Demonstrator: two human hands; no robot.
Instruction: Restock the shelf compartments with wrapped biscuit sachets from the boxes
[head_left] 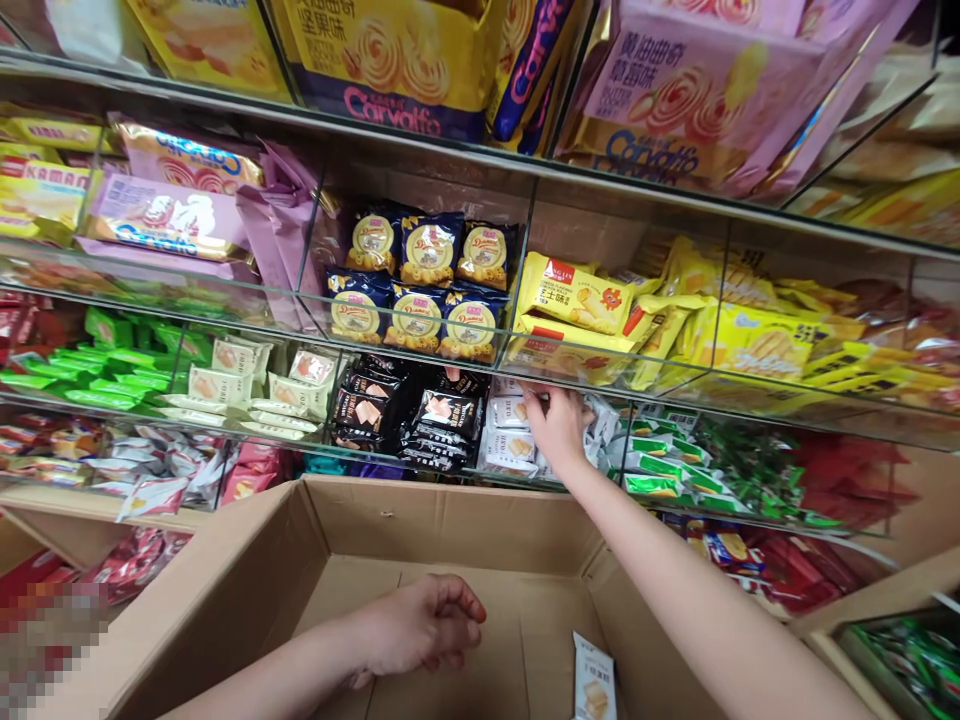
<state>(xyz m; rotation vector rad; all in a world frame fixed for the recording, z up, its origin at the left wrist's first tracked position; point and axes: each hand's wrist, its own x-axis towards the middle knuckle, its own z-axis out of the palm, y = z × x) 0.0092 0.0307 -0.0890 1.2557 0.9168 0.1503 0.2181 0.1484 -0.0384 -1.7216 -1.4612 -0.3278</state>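
My right hand (556,425) reaches into a shelf compartment of small white snack packets (511,447). Its fingers are bent and closed on a packet at the back, with the fingertips partly hidden. Over the inside of an open cardboard box (450,520) is my left hand (424,625), its fingers loosely curled and apart, holding nothing. One white wafer packet (595,682) lies in the box near the bottom of the view, to the right of my left hand. Black snack packets (442,415) fill the compartment left of my right hand.
Glass-fronted shelves hold blue cookie bags (431,250), yellow roll packets (574,295) and pink cookie packs (172,220). Green-and-white packets (667,460) lie right of my right hand. A glass shelf edge (450,365) runs just above it. At the lower right stands another bin (832,650).
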